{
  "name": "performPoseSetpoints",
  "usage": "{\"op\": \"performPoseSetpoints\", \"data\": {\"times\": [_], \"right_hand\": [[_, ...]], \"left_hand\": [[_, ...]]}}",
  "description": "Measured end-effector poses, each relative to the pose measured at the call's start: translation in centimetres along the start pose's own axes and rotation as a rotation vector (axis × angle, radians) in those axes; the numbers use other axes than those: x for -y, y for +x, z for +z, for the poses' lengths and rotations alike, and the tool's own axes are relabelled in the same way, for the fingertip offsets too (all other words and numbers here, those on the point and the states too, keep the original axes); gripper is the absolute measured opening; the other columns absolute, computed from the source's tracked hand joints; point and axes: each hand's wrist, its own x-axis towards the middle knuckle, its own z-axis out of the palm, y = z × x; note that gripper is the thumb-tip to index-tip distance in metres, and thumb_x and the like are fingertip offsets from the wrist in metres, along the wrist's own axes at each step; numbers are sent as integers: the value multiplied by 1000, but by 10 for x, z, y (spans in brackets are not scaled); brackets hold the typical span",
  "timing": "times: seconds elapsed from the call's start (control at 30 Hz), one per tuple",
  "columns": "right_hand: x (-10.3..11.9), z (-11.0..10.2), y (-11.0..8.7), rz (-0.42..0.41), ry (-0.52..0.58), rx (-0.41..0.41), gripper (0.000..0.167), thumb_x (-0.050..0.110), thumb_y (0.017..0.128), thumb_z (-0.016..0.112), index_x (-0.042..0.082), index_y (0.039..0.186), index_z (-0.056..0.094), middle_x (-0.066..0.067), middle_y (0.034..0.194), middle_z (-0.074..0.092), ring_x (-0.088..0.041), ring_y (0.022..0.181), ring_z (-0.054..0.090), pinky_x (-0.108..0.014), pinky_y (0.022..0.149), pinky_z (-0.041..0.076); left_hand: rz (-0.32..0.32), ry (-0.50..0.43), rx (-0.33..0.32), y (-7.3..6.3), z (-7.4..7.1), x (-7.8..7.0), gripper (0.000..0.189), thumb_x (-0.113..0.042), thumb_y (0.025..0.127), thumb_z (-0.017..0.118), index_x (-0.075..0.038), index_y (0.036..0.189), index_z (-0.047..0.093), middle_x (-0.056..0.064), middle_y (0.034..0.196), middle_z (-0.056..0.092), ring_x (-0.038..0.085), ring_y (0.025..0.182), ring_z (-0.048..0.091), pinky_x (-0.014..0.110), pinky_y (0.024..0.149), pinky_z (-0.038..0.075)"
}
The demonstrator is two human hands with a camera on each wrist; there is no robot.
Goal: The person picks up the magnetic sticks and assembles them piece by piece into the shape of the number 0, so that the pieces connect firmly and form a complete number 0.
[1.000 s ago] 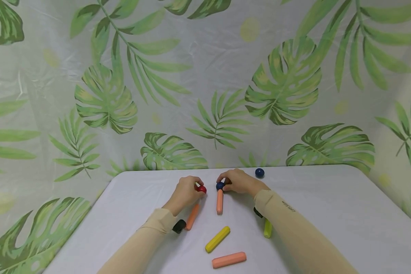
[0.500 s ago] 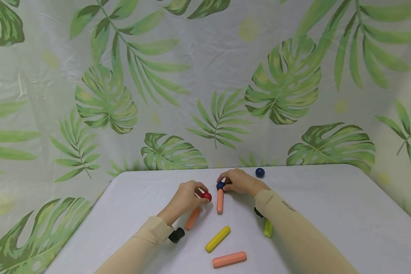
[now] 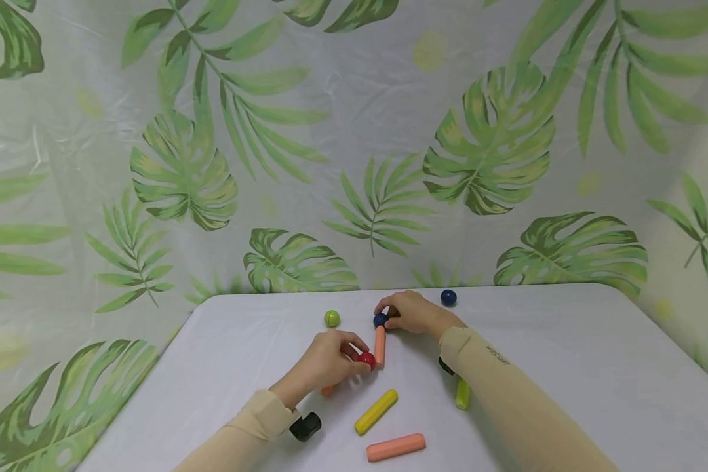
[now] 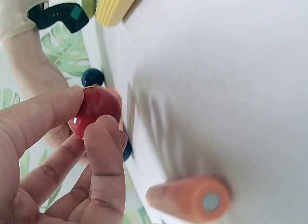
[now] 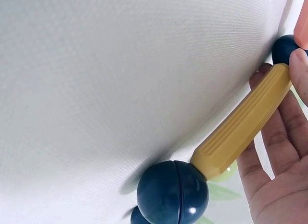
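My left hand [image 3: 330, 360] pinches a red ball [image 4: 98, 108] between thumb and fingers. In the head view the red ball overlaps the near end of an orange stick [image 3: 380, 344]. The far end of that stick meets a blue ball [image 3: 380, 320], which my right hand [image 3: 414, 311] pinches. In the right wrist view a yellow stick [image 5: 243, 120] runs from this held ball to another blue ball [image 5: 173, 192]; that stick is hidden in the head view. A second orange stick [image 4: 190, 199] lies below my left hand, which partly covers it in the head view.
On the white table [image 3: 248, 341] a green ball [image 3: 332, 318] lies left of the hands, and a blue ball [image 3: 448, 297] near the back edge. Nearer lie a yellow stick [image 3: 376, 412] and an orange-pink stick [image 3: 396, 447]. A yellow-green stick [image 3: 462, 393] shows beside my right forearm.
My left hand has carried the red ball rightward and nearer, to the near end of the orange stick. This uncovers the green ball. My right hand stays in place.
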Motion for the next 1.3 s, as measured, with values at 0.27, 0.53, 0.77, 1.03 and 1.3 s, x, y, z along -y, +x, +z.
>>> {"op": "performPoseSetpoints", "data": {"times": [0.27, 0.53, 0.77, 1.03, 1.3], "right_hand": [[-1, 1, 1, 13, -2, -5, 30, 12, 100, 76, 14, 130, 74, -6, 111, 80, -18, 103, 72, -42, 100, 59], [0, 0, -1, 23, 7, 3, 30, 13, 101, 75, 14, 131, 74, -7, 113, 79, -19, 107, 73, -42, 100, 59], [1, -2, -1, 7, -8, 0, 30, 12, 101, 76, 13, 131, 74, -7, 112, 79, -19, 103, 72, -41, 98, 59], [2, -3, -2, 5, -10, -3, 31, 12, 101, 76, 13, 131, 74, -7, 111, 79, -18, 103, 72, -41, 99, 58], [2, -3, -3, 3, -9, 2, 30, 12, 101, 75, 12, 131, 74, -7, 111, 79, -17, 101, 72, -41, 99, 58]], "left_hand": [[-4, -50, 30, -7, 7, -2, 21, -15, 85, 92, -12, 101, 79, 0, 84, 75, 11, 69, 65, 25, 60, 52], [-26, -95, 58, -7, 14, -1, 20, -13, 87, 91, -10, 103, 79, 1, 83, 76, 11, 65, 68, 24, 59, 55], [-40, -113, 48, -6, 18, 0, 20, -13, 87, 90, -11, 102, 78, 0, 83, 76, 13, 65, 70, 26, 59, 57], [-57, -144, 33, -5, 20, 2, 21, -12, 87, 90, -11, 101, 75, 1, 84, 76, 12, 64, 69, 27, 59, 58], [-62, -167, 25, -6, 21, 1, 22, -11, 86, 91, -10, 100, 74, 1, 83, 75, 14, 64, 71, 27, 59, 59]]}}
